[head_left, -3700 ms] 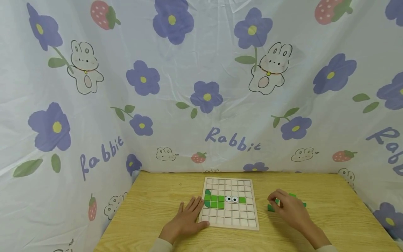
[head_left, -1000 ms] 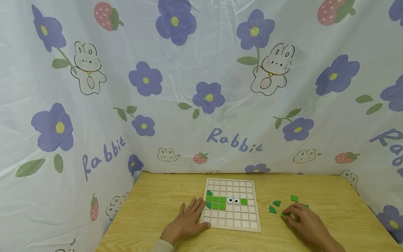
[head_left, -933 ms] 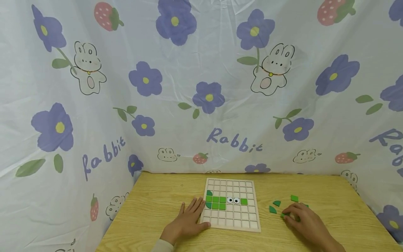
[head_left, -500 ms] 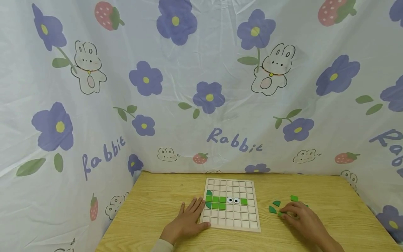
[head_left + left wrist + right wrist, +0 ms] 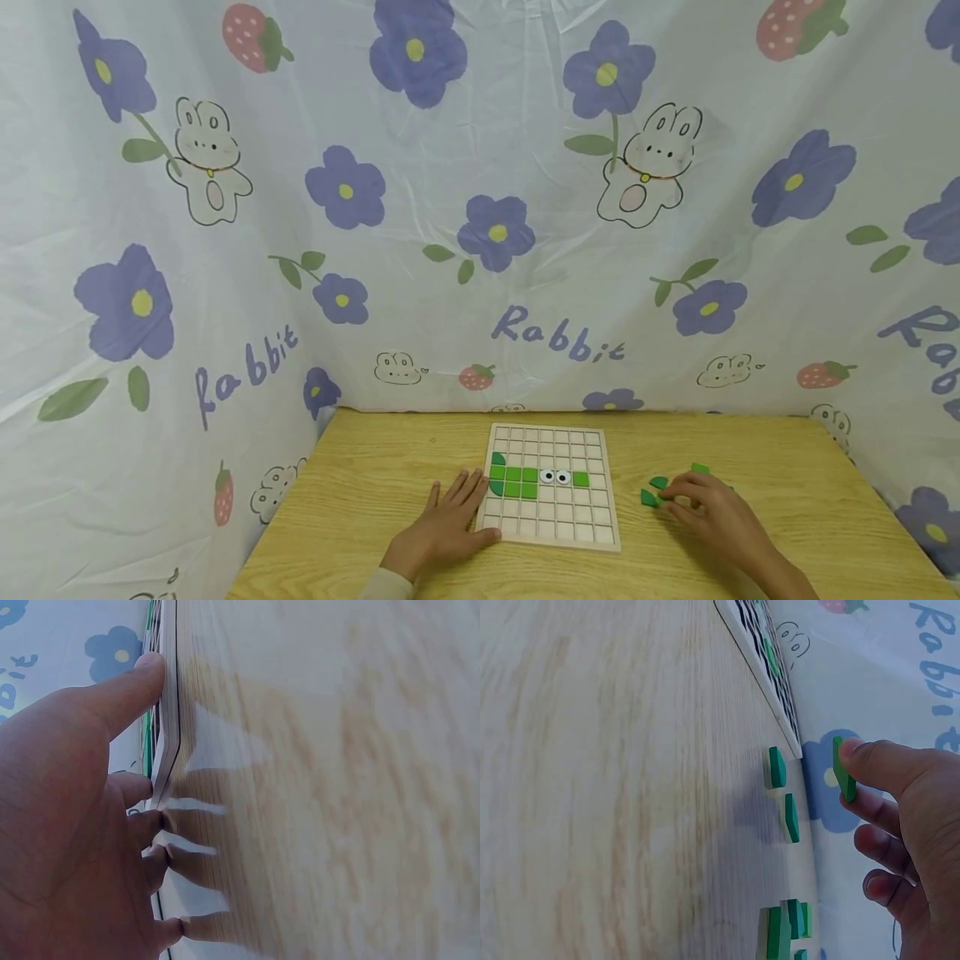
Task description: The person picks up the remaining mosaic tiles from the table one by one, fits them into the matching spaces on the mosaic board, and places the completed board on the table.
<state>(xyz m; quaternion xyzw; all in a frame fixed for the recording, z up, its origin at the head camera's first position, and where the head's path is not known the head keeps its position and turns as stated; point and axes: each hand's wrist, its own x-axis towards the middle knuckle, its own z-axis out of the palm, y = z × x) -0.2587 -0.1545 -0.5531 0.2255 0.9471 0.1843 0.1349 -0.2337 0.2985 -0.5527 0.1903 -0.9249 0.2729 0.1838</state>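
Observation:
My right hand (image 5: 716, 512) pinches a small green tile (image 5: 843, 771) between thumb and fingertips, held above the table. In the head view the fingers hide most of this tile. Below and beside it lie two dark green quarter-round tiles (image 5: 648, 497). My left hand (image 5: 444, 521) lies palm down with fingers spread, thumb and fingertips at the left edge of a pale wooden grid board (image 5: 555, 527). Set in the board are light green square tiles (image 5: 513, 476), dark green rounded tiles (image 5: 498, 459) at the left, and two white eye tiles (image 5: 555, 477).
Past the right hand lies a light green square tile (image 5: 700, 468), with another green tile (image 5: 731, 489) partly hidden by the knuckles. The wooden table (image 5: 360, 475) ends at a curtain (image 5: 420, 275) printed with flowers and rabbits, behind and at both sides.
My right hand has pinched a green tile from among the loose ones, raised it and shifted slightly left. The left hand and the tiles on the board stay as they were.

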